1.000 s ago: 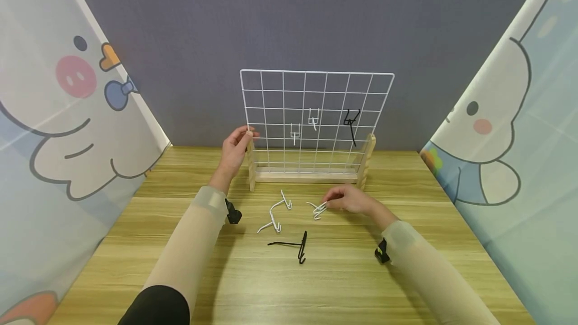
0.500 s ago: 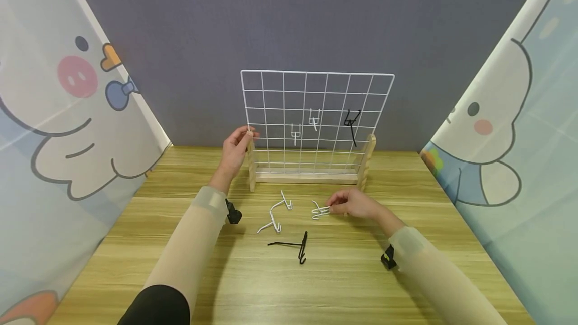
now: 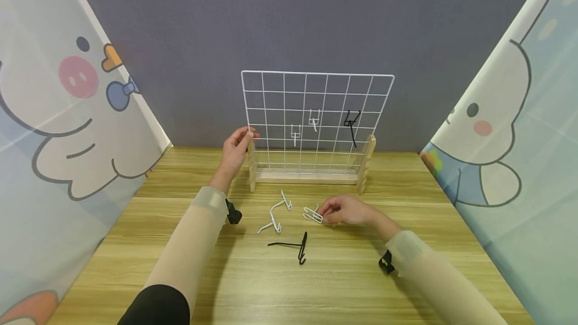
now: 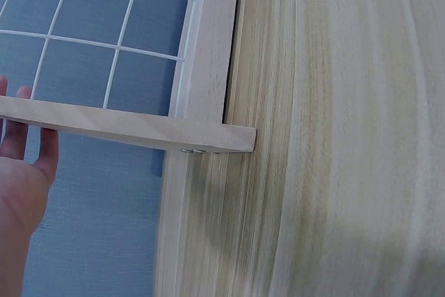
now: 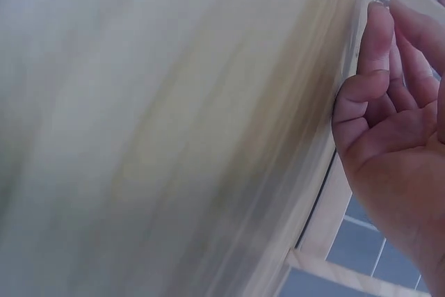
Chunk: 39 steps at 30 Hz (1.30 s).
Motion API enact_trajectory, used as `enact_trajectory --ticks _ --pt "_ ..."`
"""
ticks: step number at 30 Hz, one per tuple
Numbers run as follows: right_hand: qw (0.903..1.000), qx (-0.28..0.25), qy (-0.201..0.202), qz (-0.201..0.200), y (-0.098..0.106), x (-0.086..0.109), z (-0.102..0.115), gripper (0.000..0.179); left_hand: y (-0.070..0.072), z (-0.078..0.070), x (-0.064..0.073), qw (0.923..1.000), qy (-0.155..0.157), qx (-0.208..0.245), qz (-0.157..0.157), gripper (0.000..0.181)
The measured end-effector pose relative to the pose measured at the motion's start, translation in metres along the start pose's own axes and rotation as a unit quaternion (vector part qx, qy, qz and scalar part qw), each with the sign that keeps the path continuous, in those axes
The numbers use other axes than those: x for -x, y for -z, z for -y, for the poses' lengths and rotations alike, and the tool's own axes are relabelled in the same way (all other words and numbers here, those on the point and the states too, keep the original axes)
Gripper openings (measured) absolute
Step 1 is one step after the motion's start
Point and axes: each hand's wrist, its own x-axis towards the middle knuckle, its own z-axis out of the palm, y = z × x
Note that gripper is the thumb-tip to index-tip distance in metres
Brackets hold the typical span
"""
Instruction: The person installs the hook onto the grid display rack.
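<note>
My left hand (image 3: 236,152) holds the wooden left post (image 3: 252,167) of a white wire grid rack (image 3: 316,72), its fingertips reaching behind the post in the left wrist view. Between the thumb and fingers of my right hand (image 3: 346,210) is a white wire hook (image 3: 312,214), pinched low over the table in front of the rack. Two white hooks (image 3: 295,135) (image 3: 313,121) and a black hook (image 3: 352,123) with a long prong hang on the grid. In the right wrist view the pinched hook shows only partly, past the fingertips.
On the wood-grain table (image 3: 343,285), two more white hooks (image 3: 284,197) (image 3: 274,222) lie close together left of my right hand. Nearer to me lies a black hook (image 3: 302,247). A grey wall panel (image 3: 316,14) stands behind the rack, with cartoon-printed curtains at both sides.
My right hand has moved slightly toward me, and the white hook in it has turned so its curved ends point left. The left hand and the rack have stayed in place.
</note>
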Motion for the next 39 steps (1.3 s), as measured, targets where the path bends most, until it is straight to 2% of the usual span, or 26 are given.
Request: enact_trajectory --ticks 5,8,12,16,21,25,34,39 --pt "0.9997 -0.015 0.008 0.019 -0.007 -0.003 0.004 0.02 0.0 0.001 0.0 1.0 0.002 -0.005 0.0 0.027" --pt "0.9997 -0.003 0.009 0.021 -0.005 -0.004 0.006 0.022 0.0 0.001 0.0 1.0 0.003 -0.007 0.002 0.033" --pt "0.9994 0.03 0.013 -0.009 0.002 -0.007 0.009 0.025 0.0 0.001 0.0 1.0 0.003 0.006 0.007 0.037" --pt "0.9976 0.056 0.016 -0.037 0.008 -0.015 0.011 0.026 0.002 0.001 0.001 0.9999 0.001 0.011 0.003 0.026" --pt "0.9962 0.086 0.009 -0.017 0.007 -0.025 0.012 0.022 0.002 0.002 0.001 1.0 0.001 0.004 -0.002 0.018" --pt "0.9955 0.094 0.009 0.003 0.005 -0.03 0.014 0.017 0.002 0.003 0.001 1.0 -0.002 0.001 0.0 0.021" --pt "0.9895 0.142 0.028 0.006 0.006 -0.027 0.015 0.012 0.0 0.003 -0.001 0.9999 -0.004 0.01 0.004 0.034" --pt "0.9897 0.141 0.025 0.014 0.004 -0.026 0.014 0.013 0.0 0.004 -0.002 0.9999 -0.01 0.014 -0.002 0.037"
